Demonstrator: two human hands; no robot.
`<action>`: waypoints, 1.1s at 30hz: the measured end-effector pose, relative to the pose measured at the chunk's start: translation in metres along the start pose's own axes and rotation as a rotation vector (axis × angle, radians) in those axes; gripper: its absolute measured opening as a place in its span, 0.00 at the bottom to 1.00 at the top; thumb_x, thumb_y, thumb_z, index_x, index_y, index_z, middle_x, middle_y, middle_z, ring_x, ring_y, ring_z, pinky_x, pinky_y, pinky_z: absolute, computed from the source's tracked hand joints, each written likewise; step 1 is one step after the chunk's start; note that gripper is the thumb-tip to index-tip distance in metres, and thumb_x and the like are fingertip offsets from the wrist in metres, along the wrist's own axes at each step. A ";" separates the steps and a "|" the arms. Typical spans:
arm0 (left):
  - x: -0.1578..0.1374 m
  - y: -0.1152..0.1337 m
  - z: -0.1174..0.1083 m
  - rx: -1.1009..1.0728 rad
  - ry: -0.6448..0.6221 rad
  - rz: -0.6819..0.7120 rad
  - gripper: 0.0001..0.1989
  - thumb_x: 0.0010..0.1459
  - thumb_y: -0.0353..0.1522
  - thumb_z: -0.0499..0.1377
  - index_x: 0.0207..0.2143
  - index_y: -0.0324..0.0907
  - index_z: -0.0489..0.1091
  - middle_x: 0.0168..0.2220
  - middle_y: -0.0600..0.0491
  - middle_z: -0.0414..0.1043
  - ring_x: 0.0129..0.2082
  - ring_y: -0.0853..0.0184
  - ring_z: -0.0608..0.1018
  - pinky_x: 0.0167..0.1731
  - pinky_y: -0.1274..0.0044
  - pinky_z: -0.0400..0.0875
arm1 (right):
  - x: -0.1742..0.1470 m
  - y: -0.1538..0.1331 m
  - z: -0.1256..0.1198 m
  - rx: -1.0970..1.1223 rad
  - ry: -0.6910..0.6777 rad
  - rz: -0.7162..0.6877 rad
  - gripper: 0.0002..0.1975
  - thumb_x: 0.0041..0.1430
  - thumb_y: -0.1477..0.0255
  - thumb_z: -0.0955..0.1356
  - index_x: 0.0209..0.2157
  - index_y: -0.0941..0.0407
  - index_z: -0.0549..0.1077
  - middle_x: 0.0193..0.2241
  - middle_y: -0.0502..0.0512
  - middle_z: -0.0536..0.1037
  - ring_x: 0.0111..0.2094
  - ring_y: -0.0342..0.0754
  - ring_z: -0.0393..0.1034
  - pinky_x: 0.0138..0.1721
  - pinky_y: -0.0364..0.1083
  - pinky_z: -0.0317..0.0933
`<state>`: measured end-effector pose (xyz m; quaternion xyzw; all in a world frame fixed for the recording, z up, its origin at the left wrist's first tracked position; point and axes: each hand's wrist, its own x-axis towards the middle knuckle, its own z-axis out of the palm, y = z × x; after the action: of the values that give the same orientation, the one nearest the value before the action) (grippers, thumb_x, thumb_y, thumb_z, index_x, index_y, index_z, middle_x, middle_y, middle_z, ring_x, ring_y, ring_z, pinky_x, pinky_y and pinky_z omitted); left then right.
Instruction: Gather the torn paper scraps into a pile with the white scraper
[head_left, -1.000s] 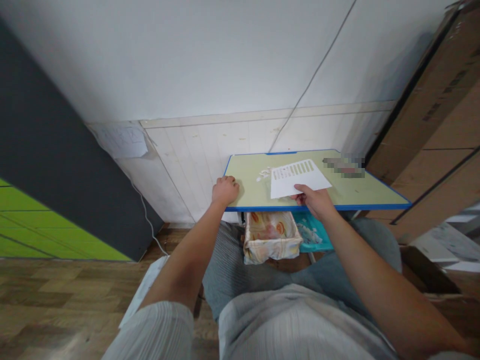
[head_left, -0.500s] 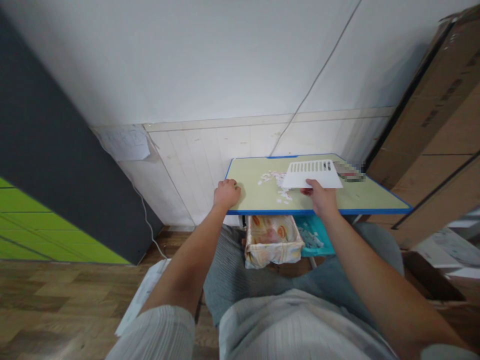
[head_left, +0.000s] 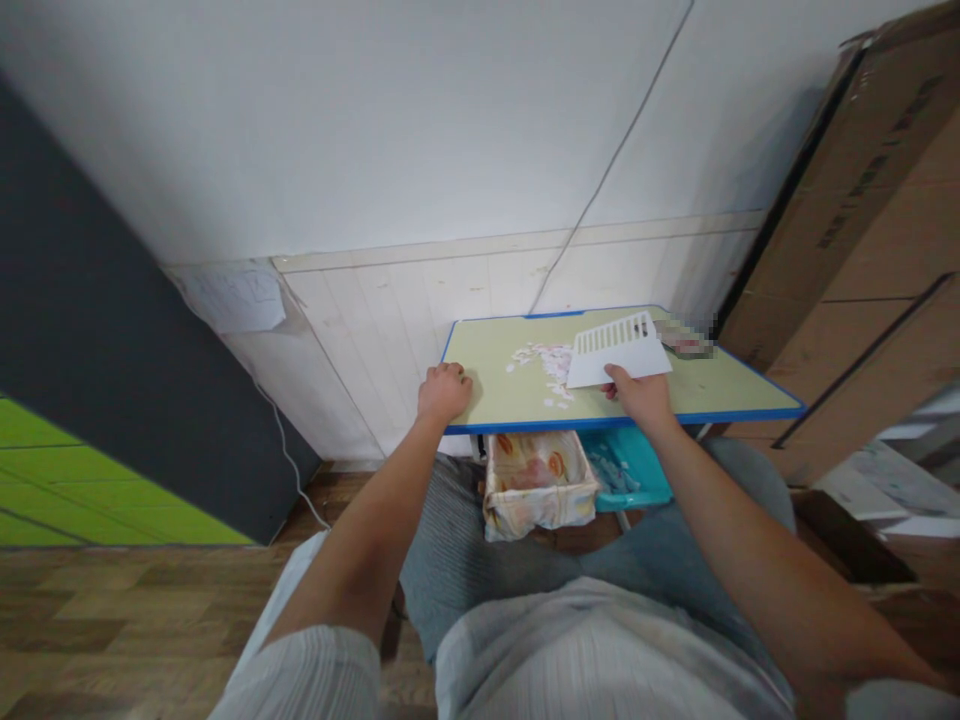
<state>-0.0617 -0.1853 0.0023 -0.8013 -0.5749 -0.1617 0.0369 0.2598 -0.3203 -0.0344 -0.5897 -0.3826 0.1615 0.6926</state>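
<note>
My right hand (head_left: 639,398) grips a white slotted card (head_left: 621,354) at its near edge, thumb on top and fingers beneath. A row of slots runs along the card's far side; a few near the right end look dark. The card is tilted above the table (head_left: 487,390), its left end by a scattered heap of small white pieces (head_left: 551,362). Resting on the table's left edge, my left hand (head_left: 445,390) has its fingers loosely bent and apart, with nothing visible in them.
Below the table's front edge are a cloth-lined basket (head_left: 541,505) and a teal bin (head_left: 634,480) holding small pale pieces. A blurred-out item (head_left: 686,340) lies at the table's back right. Tall cardboard boxes (head_left: 855,240) stand to the right, a wall (head_left: 375,130) behind.
The card has turned, its left end dipping toward me and its right end rising. My left hand stays at the table's left edge. The whole view has shifted slightly.
</note>
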 end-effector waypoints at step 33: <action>0.001 0.000 0.001 0.002 0.008 -0.001 0.21 0.75 0.37 0.53 0.61 0.42 0.78 0.64 0.39 0.77 0.65 0.49 0.75 0.62 0.62 0.76 | -0.030 -0.006 -0.013 0.000 -0.080 0.107 0.08 0.53 0.64 0.75 0.30 0.51 0.74 0.19 0.53 0.79 0.18 0.51 0.71 0.22 0.49 0.70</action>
<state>-0.0618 -0.1846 0.0018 -0.8002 -0.5754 -0.1644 0.0401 0.2483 -0.3511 -0.0390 -0.6024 -0.3780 0.2216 0.6672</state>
